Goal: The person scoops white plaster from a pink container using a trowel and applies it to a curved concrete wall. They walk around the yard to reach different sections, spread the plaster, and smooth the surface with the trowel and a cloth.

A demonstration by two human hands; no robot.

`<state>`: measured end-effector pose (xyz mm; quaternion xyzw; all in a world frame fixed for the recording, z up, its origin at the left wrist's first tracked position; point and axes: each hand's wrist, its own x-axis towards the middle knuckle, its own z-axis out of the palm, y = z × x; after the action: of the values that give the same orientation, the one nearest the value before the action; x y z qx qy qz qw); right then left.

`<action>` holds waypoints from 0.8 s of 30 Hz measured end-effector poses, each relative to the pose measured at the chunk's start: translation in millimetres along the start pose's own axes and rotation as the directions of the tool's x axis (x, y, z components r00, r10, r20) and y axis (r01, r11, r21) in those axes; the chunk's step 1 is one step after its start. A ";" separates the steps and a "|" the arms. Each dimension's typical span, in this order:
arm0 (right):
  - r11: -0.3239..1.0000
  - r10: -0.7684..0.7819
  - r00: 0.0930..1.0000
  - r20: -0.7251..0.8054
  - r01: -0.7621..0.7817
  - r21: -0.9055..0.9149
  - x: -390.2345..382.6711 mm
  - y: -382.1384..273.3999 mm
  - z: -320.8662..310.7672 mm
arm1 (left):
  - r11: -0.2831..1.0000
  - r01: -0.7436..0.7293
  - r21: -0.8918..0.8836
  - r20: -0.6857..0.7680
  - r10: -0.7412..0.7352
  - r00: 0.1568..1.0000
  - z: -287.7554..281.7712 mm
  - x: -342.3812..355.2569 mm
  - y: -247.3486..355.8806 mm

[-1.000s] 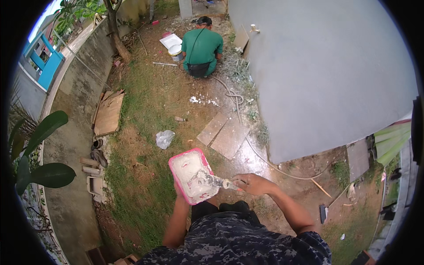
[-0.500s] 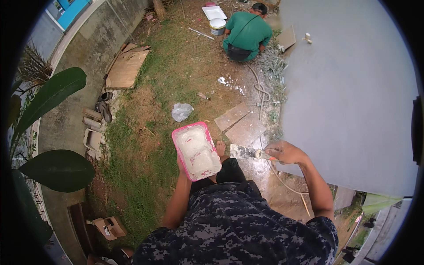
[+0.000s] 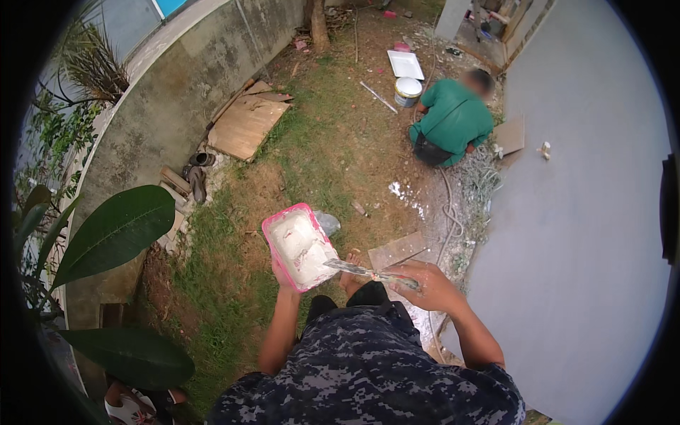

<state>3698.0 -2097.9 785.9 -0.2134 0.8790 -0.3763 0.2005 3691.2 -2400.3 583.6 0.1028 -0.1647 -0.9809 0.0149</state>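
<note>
My left hand (image 3: 282,276) is closed around the near left side of a pink rectangular tub (image 3: 283,213), though most of its fingers are hidden beneath. Creamy white paste (image 3: 294,241) lies inside and coats the tub's walls. In my right hand (image 3: 431,285) is a putty knife (image 3: 361,270), gripped by its handle. Its paste-smeared blade is seen nearly edge-on, with the tip at the tub's right side; whether it touches the paste I cannot tell.
A grey wall (image 3: 588,212) rises on my right. Ahead, a person in green (image 3: 453,120) crouches near a white bucket (image 3: 407,92) and white tray (image 3: 406,65). A hose (image 3: 450,205) runs along the ground beside broken boards (image 3: 397,250). Large leaves (image 3: 120,227) hang at left.
My right hand has brought the putty knife left to the tub, and the blade has turned from broad side to edge. The whole view has shifted, with the surroundings now farther right and lower.
</note>
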 end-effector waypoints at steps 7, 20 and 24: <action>0.949 -0.075 0.993 0.094 0.100 -0.298 91.5 -12.1 -63.1 | 0.998 -0.052 -0.031 0.033 0.053 0.998 46.5 89.4 16.4; 0.895 0.108 0.965 0.238 0.010 -0.445 247.3 -30.7 -88.2 | 0.997 0.066 -0.049 0.015 -0.066 0.998 59.1 230.7 45.5; 0.904 0.166 0.960 0.226 -0.056 -0.425 320.0 -45.7 -79.3 | 0.971 0.217 -0.104 0.073 -0.210 0.975 58.2 294.7 77.3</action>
<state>3402.5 -2249.2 809.0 -0.2470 0.9161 -0.1384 0.2840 3390.4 -2473.4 604.7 0.0889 -0.0983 -0.9871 -0.0903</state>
